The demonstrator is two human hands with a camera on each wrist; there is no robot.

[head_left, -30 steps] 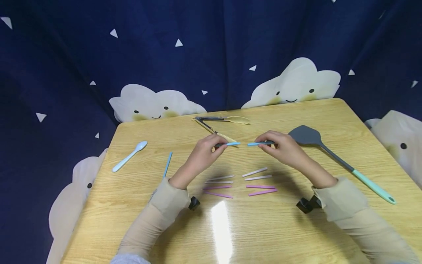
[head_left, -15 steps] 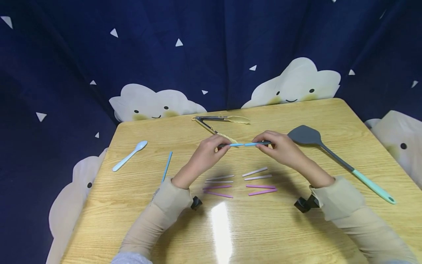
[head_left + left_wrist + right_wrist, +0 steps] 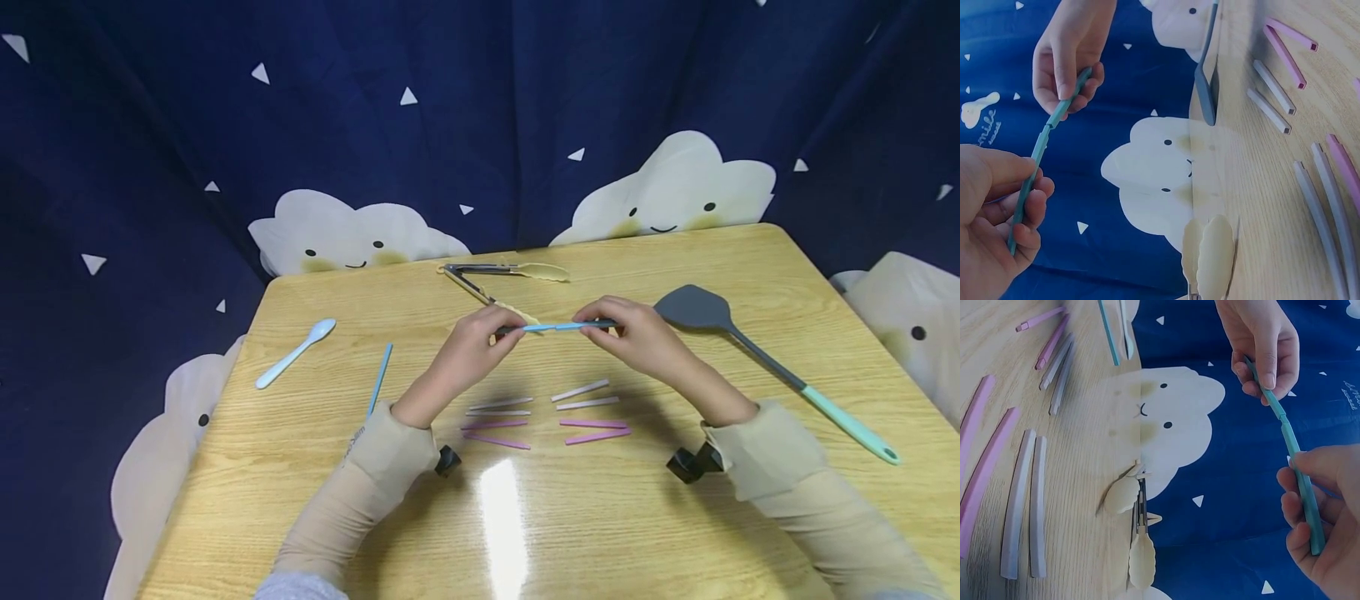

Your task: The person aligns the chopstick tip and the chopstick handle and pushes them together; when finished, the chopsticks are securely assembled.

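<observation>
In the head view my left hand (image 3: 461, 350) pinches a short blue stick piece (image 3: 537, 328) between thumb and fingers. Opposite it, my right hand (image 3: 645, 337) pinches a second blue stick piece (image 3: 567, 327). The two pieces lie almost in one line, end to end, raised over the table. Both wrist views show their ends meeting at a small notched step, with the left piece (image 3: 1039, 145) slightly angled to the right piece (image 3: 1291, 439). Curled fingers hide much of each piece. On the table below are several white sticks (image 3: 587, 405) and pink sticks (image 3: 595, 425), in two groups.
Behind the hands lie opened tongs (image 3: 480, 269) with cream tips. A grey spatula (image 3: 693, 307) with a mint handle is at the right. At the left are a pale blue spoon (image 3: 300, 350) and another blue stick (image 3: 381, 375), partly behind the left sleeve. The wooden table (image 3: 600, 533) ends at a dark blue curtain.
The gap between the two blue stick pieces has closed; their inner ends now meet. Both hands have moved slightly toward each other. The things on the table have not moved.
</observation>
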